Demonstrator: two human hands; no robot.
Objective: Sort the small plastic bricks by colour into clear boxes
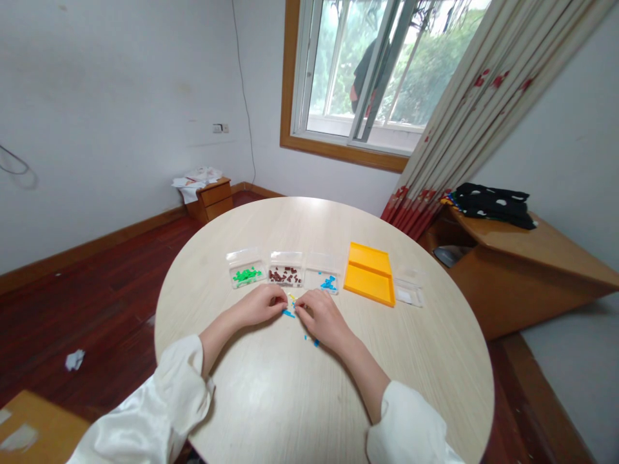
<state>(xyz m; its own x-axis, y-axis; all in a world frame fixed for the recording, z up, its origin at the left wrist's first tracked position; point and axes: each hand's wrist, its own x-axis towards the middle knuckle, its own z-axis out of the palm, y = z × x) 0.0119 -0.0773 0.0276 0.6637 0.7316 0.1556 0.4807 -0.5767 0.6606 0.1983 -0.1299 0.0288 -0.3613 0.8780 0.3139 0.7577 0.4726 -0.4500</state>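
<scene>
My left hand (pixel 264 303) rests on the table with its fingers curled together beside a few small blue pieces (pixel 289 314). Opposite it, my right hand (pixel 322 314) is closed in a pinch near tiny yellow and blue pieces (pixel 292 299). What either hand grips is too small to make out. More little blue pieces (pixel 316 343) lie on the tabletop below my right hand. Just beyond my hands stand clear plastic boxes: one with green pieces (pixel 247 276), one with brown pieces (pixel 285 277) and one with blue pieces (pixel 329 283).
An open yellow case (pixel 369 273) lies on the round table (pixel 271 399), right of the boxes. Another clear box (pixel 409 293) sits beside it. Beyond the table are a small cabinet (pixel 216 200) with papers and a wooden desk (pixel 556 270) bearing black cloth (pixel 496 205).
</scene>
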